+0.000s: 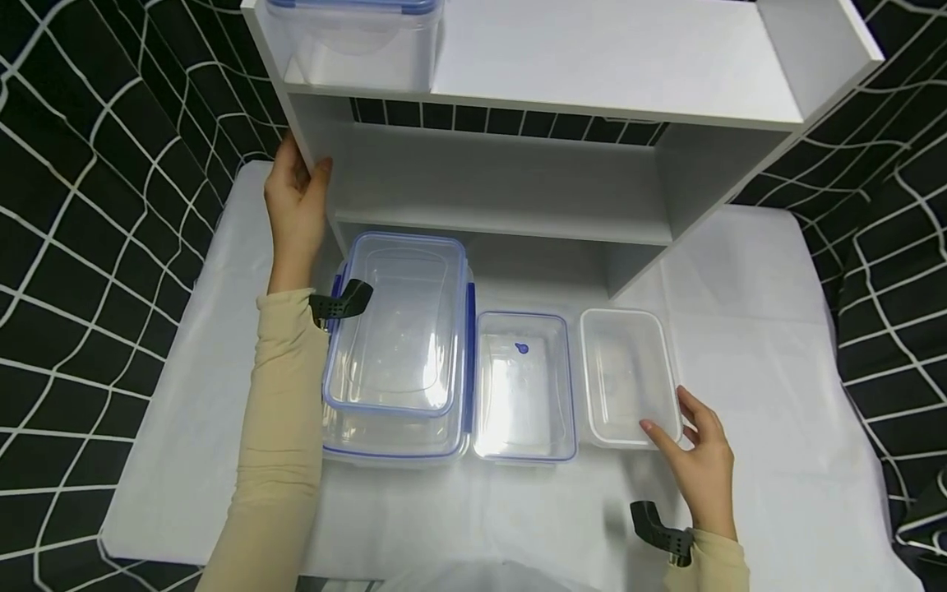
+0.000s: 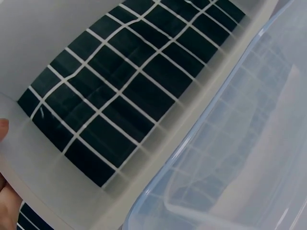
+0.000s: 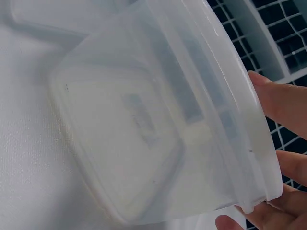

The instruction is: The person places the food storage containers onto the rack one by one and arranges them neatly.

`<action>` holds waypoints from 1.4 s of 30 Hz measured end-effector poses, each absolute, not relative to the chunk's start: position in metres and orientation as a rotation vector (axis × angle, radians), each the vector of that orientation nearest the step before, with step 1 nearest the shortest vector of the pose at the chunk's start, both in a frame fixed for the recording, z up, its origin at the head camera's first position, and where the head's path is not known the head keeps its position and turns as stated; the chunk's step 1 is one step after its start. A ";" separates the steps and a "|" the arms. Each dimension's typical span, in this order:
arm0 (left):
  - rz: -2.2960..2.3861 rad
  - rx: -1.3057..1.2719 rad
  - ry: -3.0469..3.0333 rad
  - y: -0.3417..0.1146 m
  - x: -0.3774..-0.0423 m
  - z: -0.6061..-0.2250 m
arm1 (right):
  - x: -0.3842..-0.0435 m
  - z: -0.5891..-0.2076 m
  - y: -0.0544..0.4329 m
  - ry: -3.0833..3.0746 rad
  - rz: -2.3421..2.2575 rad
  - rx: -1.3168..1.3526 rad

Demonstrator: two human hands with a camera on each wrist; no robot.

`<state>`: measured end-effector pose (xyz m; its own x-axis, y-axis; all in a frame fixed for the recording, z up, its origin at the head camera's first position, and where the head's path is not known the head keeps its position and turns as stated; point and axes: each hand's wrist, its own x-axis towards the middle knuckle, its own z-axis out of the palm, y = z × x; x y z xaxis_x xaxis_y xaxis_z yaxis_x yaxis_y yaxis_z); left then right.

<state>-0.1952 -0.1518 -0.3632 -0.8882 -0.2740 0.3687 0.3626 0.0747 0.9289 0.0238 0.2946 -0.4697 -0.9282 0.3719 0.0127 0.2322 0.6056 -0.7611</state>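
My left hand (image 1: pixel 296 210) grips the front edge of the left side panel of a white shelf unit (image 1: pixel 510 181), thumb on the inner side. In the left wrist view only parts of that hand's fingers show, at the left edge. On the right, my right hand (image 1: pixel 703 460) pinches the near right corner of a translucent food container (image 1: pixel 629 374) with a white rim. The right wrist view shows fingers (image 3: pixel 283 108) at the rim of this container (image 3: pixel 144 143). Beside it lies a clear container (image 1: pixel 525 386) with a blue rim.
Two clear containers with blue edges are stacked at the left, a smaller one (image 1: pixel 403 321) on a larger one (image 1: pixel 392 436). Another blue-lidded container (image 1: pixel 362 49) stands on the shelf's upper level. A white cloth (image 1: pixel 769 395) covers the table; black netted fabric (image 1: pixel 89 247) hangs around.
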 end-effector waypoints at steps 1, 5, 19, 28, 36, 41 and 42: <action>-1.866 -0.089 -1.900 -0.152 -0.195 -0.364 | 0.024 -0.471 0.295 -2.671 1.217 -0.508; -1.863 -0.109 -1.852 -0.152 -0.195 -0.368 | 0.023 -0.469 0.291 -2.682 1.296 -0.532; -2.017 -0.070 -1.737 -0.151 -0.194 -0.365 | 0.026 -0.480 0.290 -2.591 1.681 -0.426; -2.010 -0.076 -1.719 -0.150 -0.193 -0.368 | 0.025 -0.488 0.292 -2.684 1.486 -0.316; -2.033 -0.057 -1.686 -0.149 -0.193 -0.368 | 0.023 -0.496 0.290 -2.501 1.642 -0.342; -2.068 -0.044 -1.675 -0.149 -0.192 -0.367 | 0.021 -0.500 0.288 -2.294 1.865 -0.333; -2.069 -0.040 -1.678 -0.148 -0.192 -0.367 | 0.021 -0.501 0.288 -2.261 1.900 -0.336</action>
<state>-0.1924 -0.1484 -0.3668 -0.8878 -0.3391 0.3111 0.3745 -0.1393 0.9167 0.0213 0.2880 -0.5008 -0.9605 0.2779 -0.0155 0.0631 0.1633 -0.9846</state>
